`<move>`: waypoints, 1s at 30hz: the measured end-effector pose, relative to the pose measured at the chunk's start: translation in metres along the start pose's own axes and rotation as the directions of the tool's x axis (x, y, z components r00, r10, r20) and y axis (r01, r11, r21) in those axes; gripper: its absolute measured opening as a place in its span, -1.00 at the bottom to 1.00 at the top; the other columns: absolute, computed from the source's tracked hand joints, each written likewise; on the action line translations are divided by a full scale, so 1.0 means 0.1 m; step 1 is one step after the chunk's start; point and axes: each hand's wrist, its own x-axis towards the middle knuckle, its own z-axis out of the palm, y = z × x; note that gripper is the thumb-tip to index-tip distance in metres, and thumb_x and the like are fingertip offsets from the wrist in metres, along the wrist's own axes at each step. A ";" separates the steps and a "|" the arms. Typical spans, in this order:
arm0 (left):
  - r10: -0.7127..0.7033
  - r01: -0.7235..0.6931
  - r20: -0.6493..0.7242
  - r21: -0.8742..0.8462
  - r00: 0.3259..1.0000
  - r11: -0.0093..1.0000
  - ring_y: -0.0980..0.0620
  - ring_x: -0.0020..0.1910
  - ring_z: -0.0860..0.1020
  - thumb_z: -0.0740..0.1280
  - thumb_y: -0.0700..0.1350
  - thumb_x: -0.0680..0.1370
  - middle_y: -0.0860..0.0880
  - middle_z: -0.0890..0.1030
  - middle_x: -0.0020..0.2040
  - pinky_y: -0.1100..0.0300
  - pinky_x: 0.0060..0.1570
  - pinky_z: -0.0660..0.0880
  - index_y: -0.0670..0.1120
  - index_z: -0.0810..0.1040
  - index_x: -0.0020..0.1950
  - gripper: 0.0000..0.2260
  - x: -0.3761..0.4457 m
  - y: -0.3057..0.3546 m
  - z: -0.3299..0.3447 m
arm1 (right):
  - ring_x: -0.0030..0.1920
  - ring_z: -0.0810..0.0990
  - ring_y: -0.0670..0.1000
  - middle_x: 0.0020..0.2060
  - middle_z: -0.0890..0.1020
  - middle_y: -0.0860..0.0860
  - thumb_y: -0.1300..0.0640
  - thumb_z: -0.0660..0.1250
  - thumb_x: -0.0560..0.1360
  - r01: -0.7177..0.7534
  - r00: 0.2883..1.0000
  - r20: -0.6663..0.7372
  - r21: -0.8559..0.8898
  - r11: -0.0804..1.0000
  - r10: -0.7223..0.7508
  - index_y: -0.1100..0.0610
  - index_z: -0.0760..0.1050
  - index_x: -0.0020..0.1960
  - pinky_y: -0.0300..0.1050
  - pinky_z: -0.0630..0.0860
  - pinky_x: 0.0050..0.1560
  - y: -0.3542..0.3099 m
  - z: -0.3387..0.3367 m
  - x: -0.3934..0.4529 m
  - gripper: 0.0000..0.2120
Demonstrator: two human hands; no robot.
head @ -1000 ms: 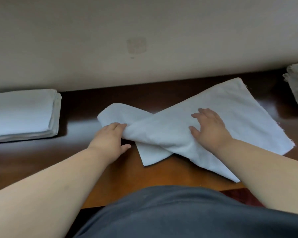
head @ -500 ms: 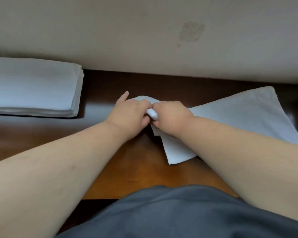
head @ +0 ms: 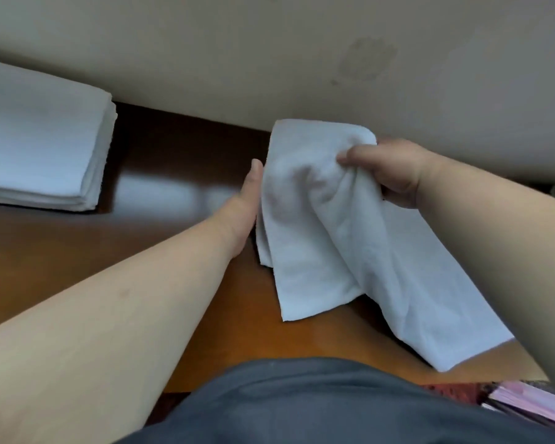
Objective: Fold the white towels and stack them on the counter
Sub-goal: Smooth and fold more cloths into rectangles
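Note:
A white towel (head: 330,238) hangs lifted over the brown wooden counter (head: 173,174), folded over loosely with its lower end trailing toward the counter's front edge. My right hand (head: 388,171) grips the towel's top right part, thumb pressed into the cloth. My left hand (head: 244,200) is at the towel's left edge with its fingers behind the cloth, thumb pointing up; the fingers are hidden. A stack of folded white towels (head: 36,145) lies at the far left of the counter against the wall.
A beige wall (head: 269,52) rises right behind the counter. My dark grey clothing (head: 302,405) fills the bottom. Something pink and layered (head: 532,402) sits at the bottom right below the counter edge.
Both hands were pinched together at one towel corner on the counter. Now they have parted, the right hand has raised the towel up toward the wall, and the view has shifted right.

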 end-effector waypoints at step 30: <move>-0.070 0.303 -0.537 0.360 0.841 0.882 -0.10 -0.06 0.60 0.50 0.07 0.44 0.01 0.58 0.05 0.00 -0.29 0.61 0.06 0.32 0.36 -0.42 -1.05 -0.90 -1.00 | 0.30 0.46 0.22 0.34 0.48 0.14 -0.26 0.30 0.51 -0.033 0.980 -0.094 -0.946 0.323 -0.175 0.06 0.38 0.42 0.06 0.43 0.28 0.72 -0.44 0.80 -0.40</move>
